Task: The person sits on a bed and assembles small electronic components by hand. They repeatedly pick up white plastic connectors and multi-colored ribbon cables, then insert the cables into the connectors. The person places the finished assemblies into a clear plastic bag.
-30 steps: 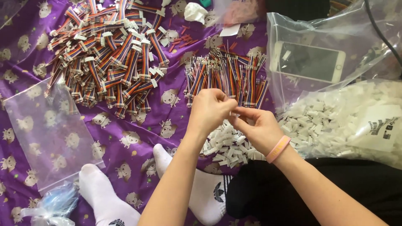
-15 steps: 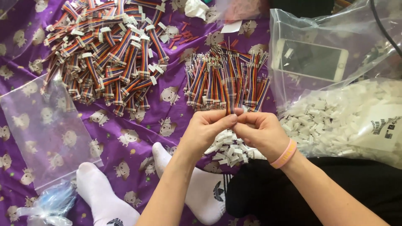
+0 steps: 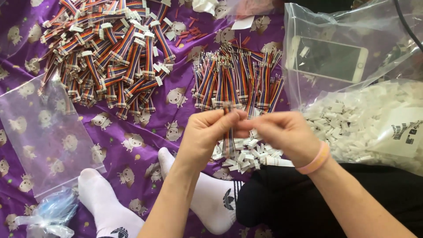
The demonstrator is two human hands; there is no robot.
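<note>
My left hand [image 3: 207, 134] pinches a short multicoloured ribbon cable [image 3: 228, 140] that hangs down from my fingers. My right hand [image 3: 284, 134], with a pink band on the wrist, meets it at the cable's top end, fingertips closed there; what it holds is hidden. Below both hands lies a small heap of white plastic connectors [image 3: 246, 154]. Just beyond the hands sits a bundle of ribbon cables with bare ends [image 3: 238, 79]. A large pile of cables fitted with white connectors [image 3: 110, 57] lies at the upper left.
A purple patterned cloth [image 3: 145, 141] covers the floor. A clear bag full of white connectors [image 3: 374, 123] sits at the right, with a white phone [image 3: 330, 57] behind plastic above it. An empty clear bag [image 3: 44, 136] lies at left. My white-socked feet [image 3: 211, 194] are crossed below.
Both hands have drawn back toward me from the bare-ended bundle, holding one cable upright between them. The piles have not moved.
</note>
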